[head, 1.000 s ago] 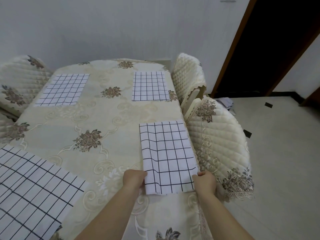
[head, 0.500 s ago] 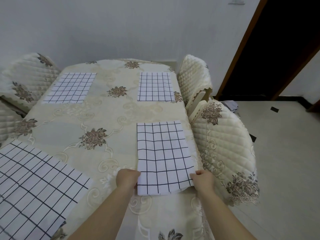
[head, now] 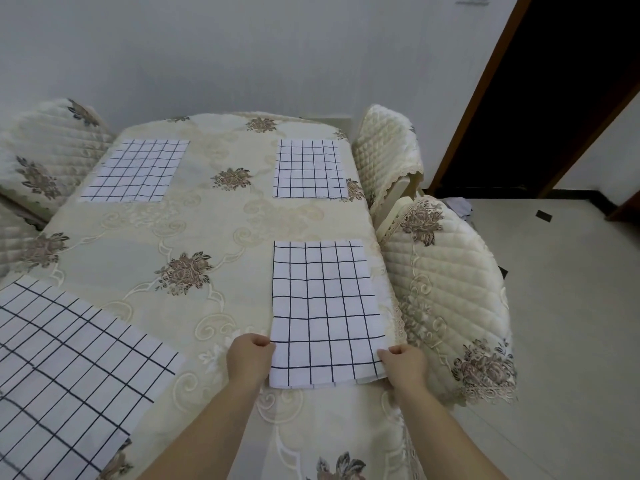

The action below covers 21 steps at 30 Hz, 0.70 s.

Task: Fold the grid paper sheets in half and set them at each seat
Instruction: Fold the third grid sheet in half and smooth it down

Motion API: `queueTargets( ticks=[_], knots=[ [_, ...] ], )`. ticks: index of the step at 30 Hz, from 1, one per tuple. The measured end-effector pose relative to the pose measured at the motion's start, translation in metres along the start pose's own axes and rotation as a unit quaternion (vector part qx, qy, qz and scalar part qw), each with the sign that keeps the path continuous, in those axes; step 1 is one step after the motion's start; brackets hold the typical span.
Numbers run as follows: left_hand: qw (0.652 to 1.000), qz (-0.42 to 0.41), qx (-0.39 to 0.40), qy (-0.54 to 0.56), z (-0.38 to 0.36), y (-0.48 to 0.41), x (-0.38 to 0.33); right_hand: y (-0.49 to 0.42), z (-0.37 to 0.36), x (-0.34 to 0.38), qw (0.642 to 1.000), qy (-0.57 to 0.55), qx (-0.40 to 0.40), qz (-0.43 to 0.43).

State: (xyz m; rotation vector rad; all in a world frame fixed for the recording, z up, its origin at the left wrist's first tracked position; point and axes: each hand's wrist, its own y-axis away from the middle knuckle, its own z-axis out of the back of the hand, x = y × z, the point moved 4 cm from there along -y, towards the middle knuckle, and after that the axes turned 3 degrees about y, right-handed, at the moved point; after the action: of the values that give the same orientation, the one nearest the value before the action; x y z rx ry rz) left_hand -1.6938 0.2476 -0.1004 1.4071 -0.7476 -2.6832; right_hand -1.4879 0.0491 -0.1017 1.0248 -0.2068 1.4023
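Note:
A folded white sheet with a black grid (head: 323,310) lies flat near the table's right edge, beside the near right chair. My left hand (head: 250,358) pinches its near left corner and my right hand (head: 403,363) pinches its near right corner. Two more folded grid sheets lie at the far seats, one at the far left (head: 136,171) and one at the far right (head: 309,169). A larger grid sheet (head: 65,379) lies at the near left, partly cut off by the frame.
The table (head: 221,233) wears a cream floral cloth. Quilted chairs stand on the right (head: 446,292), the far right (head: 386,150) and the left (head: 41,150). A dark doorway (head: 554,98) opens at the right, with tiled floor below it.
The sheet under my hands has flattened; its wrinkles near the near edge are gone. It has shifted slightly left and squared up with the table edge. Both hands stay on its near corners.

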Motion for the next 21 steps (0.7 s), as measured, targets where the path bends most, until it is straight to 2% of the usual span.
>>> queueTargets(
  ticks=[6,8,10,14,17,19,21],
  knots=[
    [0.991,-0.083,-0.042,-0.101,0.005,0.004,-0.012,0.008,0.006,0.005,0.999,0.012,-0.033,0.026],
    [0.976,-0.155,-0.056,-0.146,0.003,0.005,-0.021,0.013,0.010,0.017,0.990,0.074,-0.076,0.094],
    [0.954,-0.223,-0.046,-0.195,-0.002,0.002,-0.030,0.017,0.005,0.031,0.969,0.134,-0.085,0.189],
    [0.910,-0.303,0.026,-0.282,-0.021,-0.005,-0.034,0.026,-0.030,0.055,0.923,0.200,0.029,0.326],
    [0.871,-0.354,0.057,-0.337,-0.030,-0.009,-0.035,0.031,-0.057,0.063,0.864,0.275,0.118,0.405],
    [0.851,-0.342,0.092,-0.387,-0.036,-0.010,-0.034,0.032,-0.072,0.063,0.823,0.329,0.151,0.437],
    [0.843,-0.304,0.115,-0.428,-0.037,-0.015,-0.027,0.029,-0.081,0.058,0.807,0.364,0.164,0.436]
  ],
)
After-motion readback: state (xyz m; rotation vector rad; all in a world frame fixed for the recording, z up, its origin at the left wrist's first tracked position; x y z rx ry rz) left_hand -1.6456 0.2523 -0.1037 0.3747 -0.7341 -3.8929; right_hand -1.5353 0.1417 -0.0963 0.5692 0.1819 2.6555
